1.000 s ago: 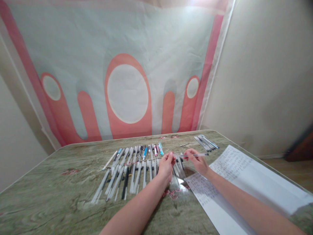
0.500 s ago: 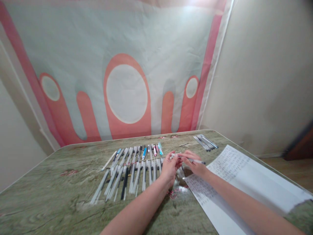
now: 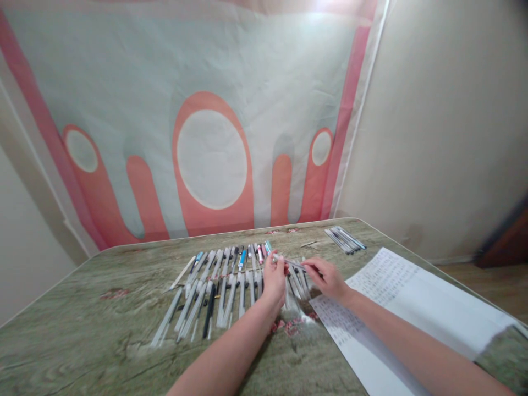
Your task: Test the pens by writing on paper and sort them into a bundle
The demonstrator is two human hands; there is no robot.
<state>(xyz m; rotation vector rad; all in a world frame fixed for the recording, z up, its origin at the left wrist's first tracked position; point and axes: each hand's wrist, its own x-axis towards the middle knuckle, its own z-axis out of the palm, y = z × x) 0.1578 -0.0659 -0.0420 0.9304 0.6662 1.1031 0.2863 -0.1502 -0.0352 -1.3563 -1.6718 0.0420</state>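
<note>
A slim, clear-and-grey gel pen (image 3: 293, 264) spans the gap between my hands, above the rows of pens. Its left end is pinched in the fingers of my left hand (image 3: 275, 279). My right hand (image 3: 328, 279) closes thumb and fingers on the other end. Beneath and beside the hands lie clear pens with dark parts (image 3: 231, 300), laid side by side in the front row. Some of them are hidden by my left hand and forearm. A black pen (image 3: 209, 311) lies among them.
Behind lies a second row with a blue marker (image 3: 242, 258) and a pink-and-white one (image 3: 259, 254). A separate bunch of thin pens (image 3: 345, 240) rests at the back right. Written paper sheets (image 3: 412, 308) lie under my right forearm. A patterned cloth (image 3: 214, 66) hangs behind the table (image 3: 103, 330).
The pen's right end, which stuck out past my right hand, now sits within its fingers. My hands have drawn apart, the left one moving slightly left.
</note>
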